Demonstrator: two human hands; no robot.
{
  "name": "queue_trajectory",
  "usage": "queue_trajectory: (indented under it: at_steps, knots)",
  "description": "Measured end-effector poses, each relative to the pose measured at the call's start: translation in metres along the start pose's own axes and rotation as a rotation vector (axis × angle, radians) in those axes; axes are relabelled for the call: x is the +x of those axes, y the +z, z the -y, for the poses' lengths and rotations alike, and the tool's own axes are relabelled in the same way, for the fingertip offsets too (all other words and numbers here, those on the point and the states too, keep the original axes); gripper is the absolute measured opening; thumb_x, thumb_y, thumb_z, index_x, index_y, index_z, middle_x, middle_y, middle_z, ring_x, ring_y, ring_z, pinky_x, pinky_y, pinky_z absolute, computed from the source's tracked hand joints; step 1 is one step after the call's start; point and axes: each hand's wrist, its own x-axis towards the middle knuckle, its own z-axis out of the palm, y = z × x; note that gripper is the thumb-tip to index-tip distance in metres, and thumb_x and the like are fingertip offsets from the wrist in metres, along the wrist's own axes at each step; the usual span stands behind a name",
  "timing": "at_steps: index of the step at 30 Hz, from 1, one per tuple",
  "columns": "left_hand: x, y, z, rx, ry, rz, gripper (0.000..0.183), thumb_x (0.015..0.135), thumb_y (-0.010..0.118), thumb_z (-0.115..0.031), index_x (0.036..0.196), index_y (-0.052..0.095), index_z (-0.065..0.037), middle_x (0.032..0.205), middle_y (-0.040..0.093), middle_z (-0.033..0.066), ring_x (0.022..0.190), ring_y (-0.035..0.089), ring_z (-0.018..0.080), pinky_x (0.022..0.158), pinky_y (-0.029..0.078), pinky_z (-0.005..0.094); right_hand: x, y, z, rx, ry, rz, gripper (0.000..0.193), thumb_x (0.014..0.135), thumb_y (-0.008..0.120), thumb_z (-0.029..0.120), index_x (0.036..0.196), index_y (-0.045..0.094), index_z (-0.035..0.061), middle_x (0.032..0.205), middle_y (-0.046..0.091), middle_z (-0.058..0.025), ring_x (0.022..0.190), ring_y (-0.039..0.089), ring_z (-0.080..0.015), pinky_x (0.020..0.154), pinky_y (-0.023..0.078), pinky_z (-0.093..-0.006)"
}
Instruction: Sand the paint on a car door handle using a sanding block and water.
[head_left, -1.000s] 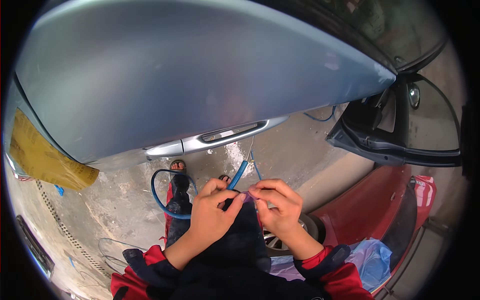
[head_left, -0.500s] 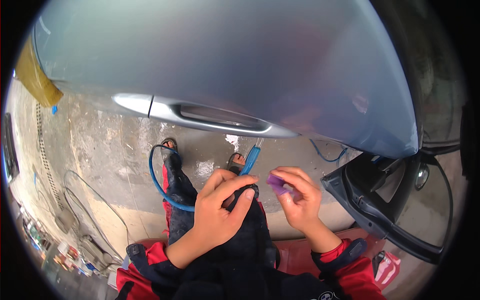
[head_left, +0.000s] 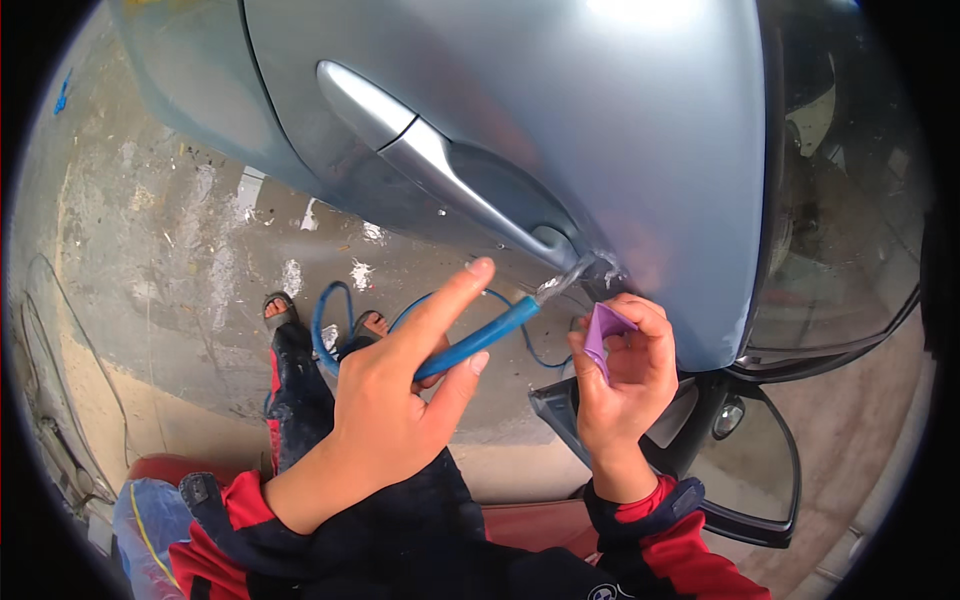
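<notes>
My left hand is closed around a blue hose, its index finger stretched out ahead. Water streams from the hose end onto the grey-blue car door, just past the right end of the silver door handle. Between thumb and fingers, my right hand pinches a folded purple sheet, which looks like sandpaper. This hand is close to the lower part of the door, right of the hose end, and whether it touches the panel I cannot tell.
A dark side mirror juts out at the right, below the car window. The hose loops down over the wet concrete floor near my feet. Behind me is a red seat-like surface, with a clear plastic bag at the lower left.
Water now pours from the hose, which points up right at the door; before, it pointed up beside the handle. Both hands have moved closer to the panel. My view has turned, tilting the handle.
</notes>
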Motion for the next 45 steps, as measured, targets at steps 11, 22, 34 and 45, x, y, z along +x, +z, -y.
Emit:
queue_trajectory:
  at_steps: [11, 22, 34, 45]
  knots:
    - [0.026, -0.024, 0.019, -0.736, -0.380, 0.141, 0.010, 0.104, 0.068, -0.012, 0.105, 0.066, -0.002, 0.079, 0.057, -0.0050, 0.068, 0.048, 0.0028, 0.061, 0.039, 0.0230, 0.030, 0.020, 0.024, -0.398, -0.200, -0.110, 0.023, 0.090, 0.077, -0.008, 0.112, 0.073, -0.0032, 0.104, 0.075, -0.0153, 0.094, 0.071, -0.0257, 0.087, 0.057, -0.0349]
    - [0.066, -0.006, 0.020, -0.672, -0.178, 0.020, 0.038, 0.100, 0.073, -0.009, 0.135, 0.061, 0.000, 0.072, 0.055, -0.0085, 0.065, 0.042, -0.0008, 0.059, 0.029, 0.0235, 0.036, 0.026, 0.034, -0.701, -0.352, -0.118, 0.037, 0.078, 0.075, -0.017, 0.110, 0.079, 0.0003, 0.087, 0.071, -0.0105, 0.081, 0.067, -0.0229, 0.069, 0.053, -0.0312]
    - [0.082, 0.005, 0.033, -0.727, -0.173, 0.089, 0.029, 0.099, 0.080, -0.008, 0.121, 0.062, -0.001, 0.091, 0.067, -0.0018, 0.077, 0.061, 0.0027, 0.069, 0.043, 0.0206, 0.043, 0.036, 0.025, -0.816, -0.499, -0.133, 0.038, 0.074, 0.080, -0.016, 0.107, 0.081, 0.0025, 0.084, 0.067, -0.0058, 0.073, 0.062, -0.0205, 0.064, 0.050, -0.0311]
    - [0.076, -0.005, 0.033, -0.653, -0.176, 0.112, 0.025, 0.101, 0.078, -0.013, 0.121, 0.066, -0.002, 0.075, 0.061, -0.0073, 0.065, 0.044, -0.0009, 0.059, 0.029, 0.0230, 0.045, 0.042, 0.018, -0.791, -0.493, -0.178, 0.034, 0.071, 0.081, -0.016, 0.097, 0.080, 0.0046, 0.078, 0.063, -0.0043, 0.069, 0.060, -0.0200, 0.061, 0.048, -0.0311]
